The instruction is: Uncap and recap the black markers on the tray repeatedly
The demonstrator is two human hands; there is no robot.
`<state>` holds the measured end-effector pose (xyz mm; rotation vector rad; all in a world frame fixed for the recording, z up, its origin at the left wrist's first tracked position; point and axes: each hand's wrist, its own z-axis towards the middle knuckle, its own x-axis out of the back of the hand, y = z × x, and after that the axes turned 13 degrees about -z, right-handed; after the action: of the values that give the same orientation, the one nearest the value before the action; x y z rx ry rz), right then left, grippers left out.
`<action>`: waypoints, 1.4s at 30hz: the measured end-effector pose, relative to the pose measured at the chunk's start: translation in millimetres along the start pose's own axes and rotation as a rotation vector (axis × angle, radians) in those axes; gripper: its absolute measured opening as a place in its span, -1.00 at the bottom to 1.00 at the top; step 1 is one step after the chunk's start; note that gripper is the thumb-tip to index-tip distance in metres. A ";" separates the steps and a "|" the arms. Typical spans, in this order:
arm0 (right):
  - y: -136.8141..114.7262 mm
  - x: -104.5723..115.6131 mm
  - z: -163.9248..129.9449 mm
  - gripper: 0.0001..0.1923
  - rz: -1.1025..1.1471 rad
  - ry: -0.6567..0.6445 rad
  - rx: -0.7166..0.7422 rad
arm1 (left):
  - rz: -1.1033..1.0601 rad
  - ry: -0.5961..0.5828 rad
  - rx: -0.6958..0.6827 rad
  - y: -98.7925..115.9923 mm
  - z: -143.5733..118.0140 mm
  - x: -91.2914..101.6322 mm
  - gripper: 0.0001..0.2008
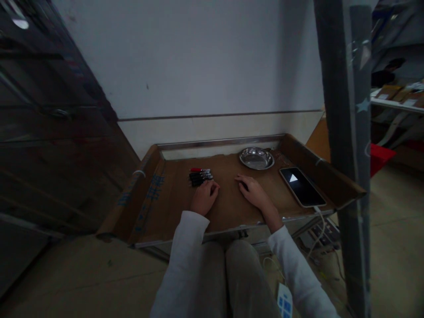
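While both hands rest on the brown cardboard-lined worktop [228, 207], we note the layout. Our left hand [203, 197] lies curled, its fingers [212, 187] touching the near ends of a small row of dark marker pens, one red-capped [200, 175], which sit left of centre. We cannot tell whether those fingers have closed on a pen or only rest against them. Our right hand [253, 191] lies palm down just right of centre, with something small and dark under its fingertips; too dim to identify, and the grip is unclear. A round shiny steel dish [257, 158] stands at the far right, apart from both hands. A black phone with a lit play symbol [302, 186] lies at the right edge, cable trailing off the near side.

Judgement: to handle the pens cleanly, we should pinch one barrel at a time from the near end, keeping the row undisturbed, and keep the right wrist clear of the phone.
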<state>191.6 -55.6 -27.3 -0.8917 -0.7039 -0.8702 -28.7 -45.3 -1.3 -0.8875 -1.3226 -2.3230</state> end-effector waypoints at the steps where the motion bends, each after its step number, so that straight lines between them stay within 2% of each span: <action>1: 0.1 -0.1 0.0 -0.65 0.001 0.001 0.000 | -0.002 -0.002 0.003 0.7 0.0 0.3 -0.89; 12: -1.2 0.6 -0.2 -0.66 0.035 0.028 -0.002 | 0.023 -0.012 -0.002 1.7 0.4 0.3 -0.88; 16: -2.1 1.3 -0.4 -0.66 0.023 0.030 0.002 | 0.206 0.174 0.015 9.8 1.2 3.7 -0.86; 19: -3.2 1.5 -0.9 -0.67 -0.013 0.029 0.011 | 0.347 0.268 0.111 13.5 0.6 3.7 -0.84; 22: -6.3 2.6 -1.4 -0.67 -0.066 0.012 0.019 | 0.415 0.252 0.206 15.6 -1.3 0.3 -0.79; 26: -14.8 5.8 -0.9 -0.66 -0.146 0.002 0.053 | 0.440 0.166 0.116 18.9 -3.8 -4.0 -0.82; 28: -20.4 7.6 0.0 -0.64 -0.172 0.016 0.100 | 0.460 0.198 0.082 20.2 -4.5 -4.8 -0.80; 32: -29.0 9.4 2.7 -0.62 -0.192 -0.001 0.213 | 0.508 0.280 0.159 21.6 -4.3 -5.9 -0.78; 34: -30.3 8.9 4.2 -0.61 -0.193 -0.020 0.247 | 0.495 0.251 0.161 22.3 -3.1 -8.2 -0.78; 37: -28.4 6.6 6.6 -0.60 -0.176 -0.050 0.293 | 0.398 0.127 0.056 22.3 0.4 -14.0 -0.78; 39: -25.3 4.5 8.9 -0.61 -0.163 -0.071 0.322 | 0.282 0.040 -0.029 20.4 3.8 -18.0 -0.78; 42: -19.3 1.9 14.8 -0.67 -0.165 -0.092 0.324 | 0.046 -0.014 -0.090 15.1 11.2 -22.6 -0.79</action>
<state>173.4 -49.9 -12.0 -0.5918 -0.9785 -0.8337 0.6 -44.1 -2.0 -0.9531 -1.1975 -2.3612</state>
